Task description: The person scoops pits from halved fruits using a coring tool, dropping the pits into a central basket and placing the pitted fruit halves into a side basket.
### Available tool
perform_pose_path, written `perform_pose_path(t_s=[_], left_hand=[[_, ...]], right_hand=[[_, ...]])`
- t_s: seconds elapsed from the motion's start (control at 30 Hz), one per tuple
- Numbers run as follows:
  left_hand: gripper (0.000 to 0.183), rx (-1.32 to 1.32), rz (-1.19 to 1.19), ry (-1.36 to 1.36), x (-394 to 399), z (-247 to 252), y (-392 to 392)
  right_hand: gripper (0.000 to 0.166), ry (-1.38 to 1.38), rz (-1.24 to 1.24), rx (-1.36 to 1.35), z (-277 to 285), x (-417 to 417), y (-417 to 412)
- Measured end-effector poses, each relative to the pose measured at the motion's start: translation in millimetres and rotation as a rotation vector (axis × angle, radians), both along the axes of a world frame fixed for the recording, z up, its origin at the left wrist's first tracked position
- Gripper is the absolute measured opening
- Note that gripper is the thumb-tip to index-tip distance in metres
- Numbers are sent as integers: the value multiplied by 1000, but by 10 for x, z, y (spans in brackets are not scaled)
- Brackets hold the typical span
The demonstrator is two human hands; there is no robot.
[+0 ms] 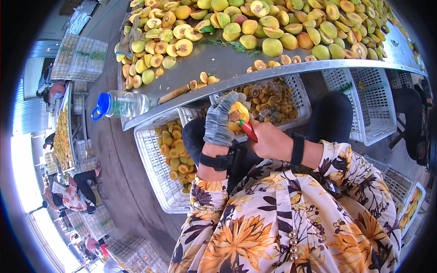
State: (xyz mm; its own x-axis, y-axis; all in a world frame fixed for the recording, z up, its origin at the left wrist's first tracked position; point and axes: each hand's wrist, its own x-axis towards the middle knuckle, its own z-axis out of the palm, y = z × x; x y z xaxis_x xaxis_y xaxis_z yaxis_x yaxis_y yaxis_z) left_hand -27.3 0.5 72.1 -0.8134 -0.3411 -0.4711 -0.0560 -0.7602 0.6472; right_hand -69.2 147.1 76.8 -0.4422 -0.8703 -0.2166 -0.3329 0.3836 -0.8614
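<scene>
My left hand (220, 119), in a grey knit glove, holds a yellow peach half (238, 112) with its brown stone cavity facing up. My bare right hand (271, 140) grips the red handle of a small pitting tool or knife (248, 130). Its green collar touches or nearly touches the fruit, and the blade cannot be seen. Both hands are above my lap, just short of the metal table's raised edge (211, 88). Below and beyond them, a white plastic crate (302, 99) contains brownish stones and cut pieces (269, 102).
Halved peaches (269, 22) are heaped over the table. A blue-capped plastic bottle (124, 104) and a wooden stick (174, 94) lie near its left corner. Left of my legs, another white crate (153, 170) holds peach halves (174, 153). More crates (362, 99) stand right; people work at left.
</scene>
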Motion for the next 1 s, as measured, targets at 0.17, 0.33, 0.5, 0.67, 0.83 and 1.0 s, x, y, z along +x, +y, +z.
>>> perform_pose_path(t_s=[0.17,0.33,0.5,0.67,0.83,1.0], left_hand=[[12,-127,184,20,-50,-61,66],[14,162,-158,38,19,28,-99],[19,-87,13,40,41,-38,-3],[25,-93,-82,-6,101,-75,-84],[19,-351,235,8,37,10,105],[19,37,50,46,-15,-20,63]], right_hand=[[23,-142,-65,-43,60,16,-39],[24,-6,-60,9,75,114,-25],[23,-114,-54,-106,40,49,-3],[19,30,-14,-73,-52,86,12],[16,-371,-64,-24,252,78,-82],[16,-629,-128,213,276,134,-96]])
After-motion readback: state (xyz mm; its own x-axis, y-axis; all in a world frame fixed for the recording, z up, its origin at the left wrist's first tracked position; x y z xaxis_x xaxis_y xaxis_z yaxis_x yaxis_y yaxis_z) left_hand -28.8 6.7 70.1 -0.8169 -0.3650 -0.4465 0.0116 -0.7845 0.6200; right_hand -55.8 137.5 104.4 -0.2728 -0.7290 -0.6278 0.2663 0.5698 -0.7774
